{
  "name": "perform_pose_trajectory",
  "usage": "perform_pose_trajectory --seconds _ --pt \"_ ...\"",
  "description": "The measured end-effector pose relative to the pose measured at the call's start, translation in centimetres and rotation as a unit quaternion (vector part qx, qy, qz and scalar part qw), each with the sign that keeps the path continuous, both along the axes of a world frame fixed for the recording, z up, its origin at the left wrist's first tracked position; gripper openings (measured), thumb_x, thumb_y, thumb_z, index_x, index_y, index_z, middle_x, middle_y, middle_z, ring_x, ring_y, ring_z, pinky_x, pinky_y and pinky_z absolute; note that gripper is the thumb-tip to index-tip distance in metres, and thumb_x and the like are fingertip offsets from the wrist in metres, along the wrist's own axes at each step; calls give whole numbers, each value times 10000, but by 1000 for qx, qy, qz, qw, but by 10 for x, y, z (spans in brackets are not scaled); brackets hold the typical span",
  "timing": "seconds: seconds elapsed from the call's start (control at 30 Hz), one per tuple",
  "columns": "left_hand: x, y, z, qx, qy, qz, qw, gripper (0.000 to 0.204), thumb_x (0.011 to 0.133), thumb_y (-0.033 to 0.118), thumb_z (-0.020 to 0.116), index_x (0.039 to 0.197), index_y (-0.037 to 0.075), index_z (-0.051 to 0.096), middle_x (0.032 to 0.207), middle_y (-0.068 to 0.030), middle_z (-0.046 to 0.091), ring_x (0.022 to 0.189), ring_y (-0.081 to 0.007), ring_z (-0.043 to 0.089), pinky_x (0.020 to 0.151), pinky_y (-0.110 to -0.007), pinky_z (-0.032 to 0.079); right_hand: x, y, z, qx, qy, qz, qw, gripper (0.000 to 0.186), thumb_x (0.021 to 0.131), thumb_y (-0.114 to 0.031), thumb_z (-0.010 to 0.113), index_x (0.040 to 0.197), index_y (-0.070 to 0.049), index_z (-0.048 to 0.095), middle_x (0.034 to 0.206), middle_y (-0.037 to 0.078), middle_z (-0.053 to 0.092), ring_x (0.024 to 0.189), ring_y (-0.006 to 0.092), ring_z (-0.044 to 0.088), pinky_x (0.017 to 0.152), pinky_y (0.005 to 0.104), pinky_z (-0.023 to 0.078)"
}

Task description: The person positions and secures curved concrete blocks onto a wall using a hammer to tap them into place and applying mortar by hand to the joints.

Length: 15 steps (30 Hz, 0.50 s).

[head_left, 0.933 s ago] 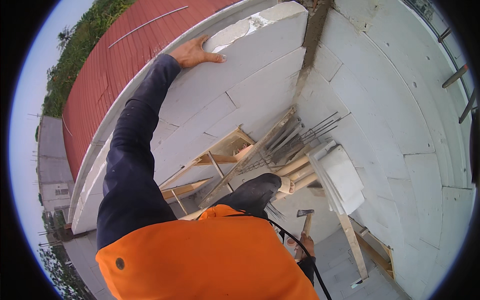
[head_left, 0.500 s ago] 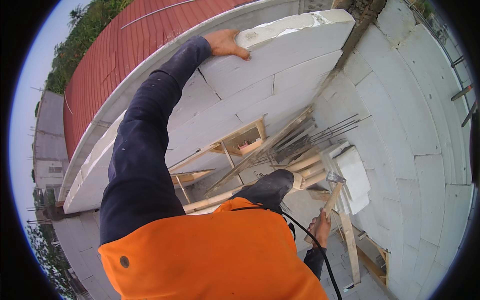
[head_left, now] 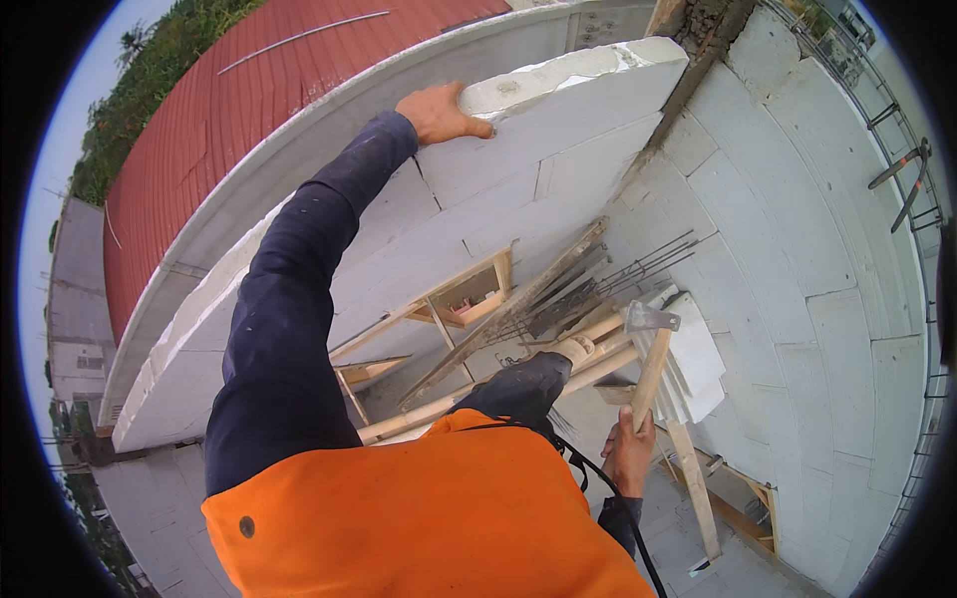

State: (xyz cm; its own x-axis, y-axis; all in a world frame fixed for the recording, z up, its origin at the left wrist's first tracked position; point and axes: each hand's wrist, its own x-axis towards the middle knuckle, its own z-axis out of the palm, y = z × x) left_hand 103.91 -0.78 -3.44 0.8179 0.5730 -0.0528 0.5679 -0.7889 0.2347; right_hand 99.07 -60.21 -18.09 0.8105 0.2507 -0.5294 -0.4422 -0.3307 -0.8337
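Careful, your left hand (head_left: 439, 113) is stretched far up and out, with the arm in its dark blue sleeve almost straight. The palm lies flat on the top edge of the big white block (head_left: 573, 95) at the top of the wall, fingers spread and only resting there, not wrapped around it. If that block is loose, it could tip or slide, and your weight would go with it.

Your right hand (head_left: 628, 453) is low and near you, on the right, closed tight around the wooden handle of the hammer with the grey metal head (head_left: 650, 349). The head points up. If your grip slips, the hammer could fall.

Below you are wooden beams (head_left: 478, 399) and thin steel rods (head_left: 598, 284) that stick up, so a fall there would hurt. A black cord (head_left: 598, 488) hangs just beside your right hand and could catch on it.
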Motion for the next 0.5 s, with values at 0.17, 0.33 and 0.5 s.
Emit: perform_pose_trajectory --seconds 0.17,0.33,0.5 --pt "-22 10 11 -23 1 -5 1000 1092 678 643 785 1495 -53 581 1337 -323 698 1216 -430 703 1060 -430 542 59 42 8 60 10 44 997 365 1098 -427 639 1179 -91 522 667 18 535 458 127 543 395 291 470" --pt "-11 6 10 -19 -41 -16 999 1042 653 590 822 1455 -44 618 1293 -321 714 1184 -443 708 1041 -446 543 138 82 13 85 7 24 996 417 1078 -454 665 1157 -64 540 715 39 571 481 130 566 415 294 486" --pt "-17 1 4 -5 -40 28 999 1003 650 556 835 1423 -49 632 1242 -317 731 1130 -445 722 1010 -449 552 230 145 2 95 5 74 993 439 1079 -480 647 1206 -71 550 741 38 572 517 137 572 446 314 506"
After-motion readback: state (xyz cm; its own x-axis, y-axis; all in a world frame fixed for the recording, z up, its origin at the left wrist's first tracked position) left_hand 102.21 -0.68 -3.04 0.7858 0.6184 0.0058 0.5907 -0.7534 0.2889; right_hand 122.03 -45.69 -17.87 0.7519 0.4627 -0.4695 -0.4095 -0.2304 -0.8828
